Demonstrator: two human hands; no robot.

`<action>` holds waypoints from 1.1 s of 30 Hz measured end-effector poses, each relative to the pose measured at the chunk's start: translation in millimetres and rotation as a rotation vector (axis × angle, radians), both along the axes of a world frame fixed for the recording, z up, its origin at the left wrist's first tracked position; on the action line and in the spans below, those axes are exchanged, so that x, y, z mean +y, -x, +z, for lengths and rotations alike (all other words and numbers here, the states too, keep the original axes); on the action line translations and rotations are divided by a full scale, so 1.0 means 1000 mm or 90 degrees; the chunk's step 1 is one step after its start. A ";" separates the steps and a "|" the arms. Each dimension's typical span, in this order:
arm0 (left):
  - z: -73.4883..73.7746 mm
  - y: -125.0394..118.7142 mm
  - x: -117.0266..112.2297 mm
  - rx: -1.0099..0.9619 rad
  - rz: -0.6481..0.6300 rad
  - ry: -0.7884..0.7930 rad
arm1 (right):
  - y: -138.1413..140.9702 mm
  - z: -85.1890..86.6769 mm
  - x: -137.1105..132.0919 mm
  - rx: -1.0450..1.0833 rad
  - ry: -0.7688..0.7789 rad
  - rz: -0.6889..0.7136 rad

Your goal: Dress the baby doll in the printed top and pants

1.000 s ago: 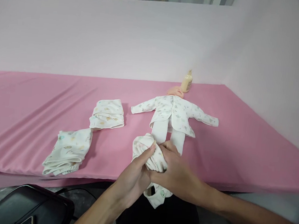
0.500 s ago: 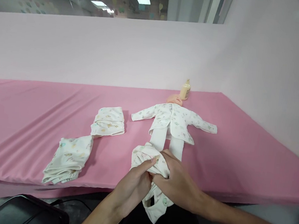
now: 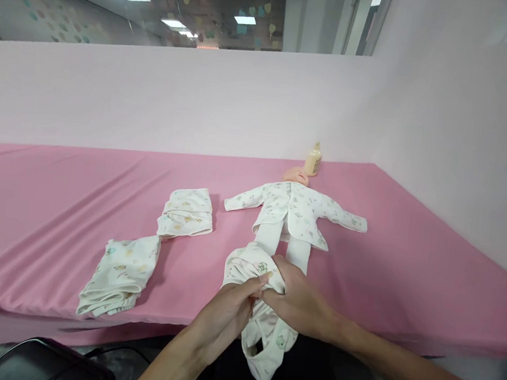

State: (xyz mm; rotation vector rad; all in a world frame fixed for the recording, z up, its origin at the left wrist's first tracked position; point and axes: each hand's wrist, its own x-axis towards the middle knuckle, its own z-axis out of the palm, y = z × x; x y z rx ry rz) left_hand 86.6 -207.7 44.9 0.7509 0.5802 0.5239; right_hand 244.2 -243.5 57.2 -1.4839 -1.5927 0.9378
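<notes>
Between my two hands is a white printed baby garment (image 3: 245, 265), bunched up, with its lower end hanging past the table's front edge. My left hand (image 3: 234, 306) grips it from the left, thumb on top. From the right, my right hand (image 3: 297, 294) is closed on the same cloth, its fingers partly hidden. Just beyond lies a baby doll (image 3: 296, 175) on its back, its head toward the wall. It wears a white printed jacket (image 3: 274, 201) with the sleeves spread wide, and white leggings (image 3: 297, 252). The held garment covers the doll's lower legs or feet.
Two folded printed cloths lie to the left, a nearer one (image 3: 122, 270) and a farther one (image 3: 186, 213). A cream pump bottle (image 3: 313, 160) stands behind the doll's head. The pink-covered table (image 3: 74, 213) meets a white wall. A black chair (image 3: 49, 365) is at lower left.
The view has tilted slightly upward, so everything sits a little lower in the picture. Both hands keep their hold on the garment with only a slight shift in the cloth.
</notes>
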 end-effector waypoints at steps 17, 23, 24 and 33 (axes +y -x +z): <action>-0.012 0.046 0.015 0.343 0.036 -0.410 | -0.019 -0.021 0.021 0.000 -0.046 -0.095; -0.027 0.026 0.041 0.455 0.134 -0.596 | -0.029 -0.008 0.037 -0.063 -0.088 -0.077; -0.026 0.023 0.045 0.465 0.126 -0.611 | -0.031 -0.006 0.039 -0.085 -0.091 -0.062; -0.050 0.028 0.070 0.769 0.055 -0.884 | -0.060 -0.013 0.002 -0.091 0.030 0.061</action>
